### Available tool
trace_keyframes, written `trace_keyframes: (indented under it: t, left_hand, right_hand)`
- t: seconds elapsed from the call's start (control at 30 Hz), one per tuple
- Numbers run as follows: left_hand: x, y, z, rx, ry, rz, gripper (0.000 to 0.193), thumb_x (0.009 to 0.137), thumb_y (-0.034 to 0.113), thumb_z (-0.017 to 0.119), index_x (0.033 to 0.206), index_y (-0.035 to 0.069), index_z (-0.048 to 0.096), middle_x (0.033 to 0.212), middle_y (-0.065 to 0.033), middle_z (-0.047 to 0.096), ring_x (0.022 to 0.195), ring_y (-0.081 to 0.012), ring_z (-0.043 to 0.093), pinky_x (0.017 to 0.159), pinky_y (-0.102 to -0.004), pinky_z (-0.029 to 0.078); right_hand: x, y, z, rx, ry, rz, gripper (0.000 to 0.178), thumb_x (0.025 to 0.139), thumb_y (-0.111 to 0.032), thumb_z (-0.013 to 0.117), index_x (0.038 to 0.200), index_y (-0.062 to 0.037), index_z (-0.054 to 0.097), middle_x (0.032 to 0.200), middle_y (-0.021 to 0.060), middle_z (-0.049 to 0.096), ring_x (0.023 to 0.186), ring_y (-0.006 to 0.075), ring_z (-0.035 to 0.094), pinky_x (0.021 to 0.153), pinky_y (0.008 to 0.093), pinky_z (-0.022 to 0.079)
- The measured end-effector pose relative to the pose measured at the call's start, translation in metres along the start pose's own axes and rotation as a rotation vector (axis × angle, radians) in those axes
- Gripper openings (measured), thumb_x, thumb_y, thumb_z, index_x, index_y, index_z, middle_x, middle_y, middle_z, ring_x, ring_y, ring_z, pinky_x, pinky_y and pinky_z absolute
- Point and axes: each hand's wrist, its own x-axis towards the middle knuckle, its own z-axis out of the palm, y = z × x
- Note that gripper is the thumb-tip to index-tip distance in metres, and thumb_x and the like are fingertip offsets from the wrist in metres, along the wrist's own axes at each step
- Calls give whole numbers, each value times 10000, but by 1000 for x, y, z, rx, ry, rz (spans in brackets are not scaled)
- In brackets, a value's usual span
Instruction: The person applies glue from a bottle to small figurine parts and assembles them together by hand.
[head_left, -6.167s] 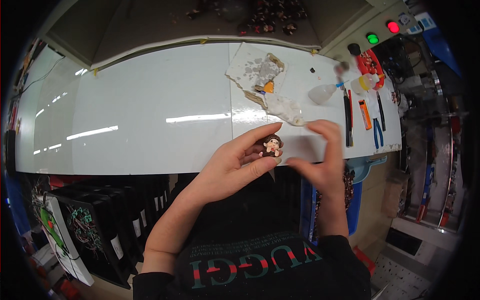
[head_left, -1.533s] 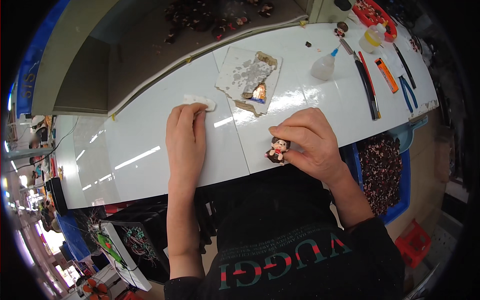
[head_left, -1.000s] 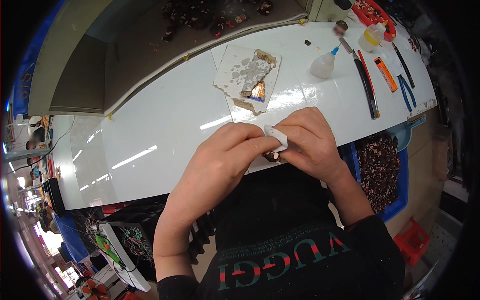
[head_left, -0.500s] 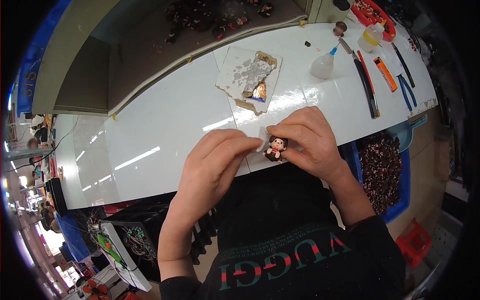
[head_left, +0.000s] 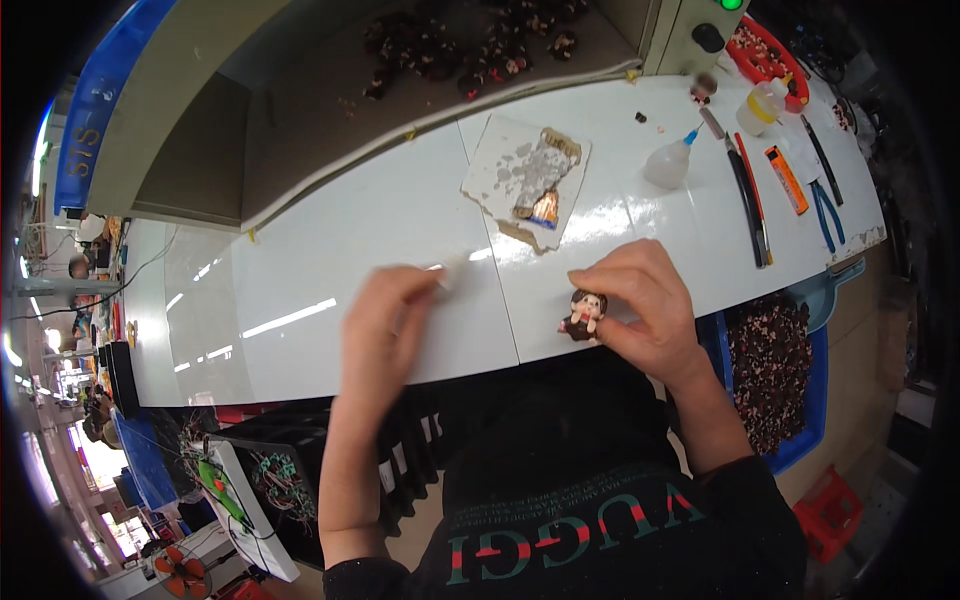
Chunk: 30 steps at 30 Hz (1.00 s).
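My right hand (head_left: 642,310) holds a small brown figurine (head_left: 583,314) with a pale face, just above the front edge of the white table (head_left: 330,250). My left hand (head_left: 385,330) is blurred with motion over the middle of the table, well left of the figurine. A small white piece (head_left: 450,273) shows at its fingertips; whether the fingers grip it is unclear.
A stained white card (head_left: 525,175) lies beyond my hands. A squeeze bottle (head_left: 668,162), pliers (head_left: 826,205), an orange tool (head_left: 787,180) and a dark rod (head_left: 745,205) lie at the far right. A blue bin of small brown pieces (head_left: 770,370) sits beside my right arm.
My left hand has pulled away from the figurine toward the left with a white piece at its fingertips. My right hand still holds the figurine in about the same place.
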Motion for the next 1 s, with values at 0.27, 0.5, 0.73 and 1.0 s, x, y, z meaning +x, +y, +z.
trace_keyframes:
  t: [0.27,0.5,0.73,1.0]
  left_hand:
    - [-13,-6,-10,210,172,-1,533,768,12,620,1277,32,459,1257,-167,471,1198,-321,442,1020,-388,343]
    - [-21,34,37,-465,-180,-52,819,767,187,744,1408,6,265,1244,-182,508,1129,-276,530,956,-371,419]
    - [-17,27,67,-898,-228,-200,775,801,130,719,1420,48,260,1080,-118,603,999,-184,599,912,-322,463]
    - [-21,13,78,-947,-204,-174,771,782,116,738,1407,47,292,1072,-98,590,985,-161,590,896,-304,468]
  right_hand:
    - [-8,3,24,-45,-8,-11,457,545,-1,738,987,-72,645,883,25,596,793,193,551,703,316,400]
    - [-12,-6,34,-52,-23,-38,412,593,-53,741,994,-76,645,890,22,597,802,195,558,716,317,410]
    - [-13,0,33,-6,-26,-25,380,628,-66,730,997,-78,640,880,20,600,794,200,562,709,319,411]
    - [-15,8,40,2,-54,-54,352,635,-72,726,976,-81,638,890,18,602,791,202,563,704,323,409]
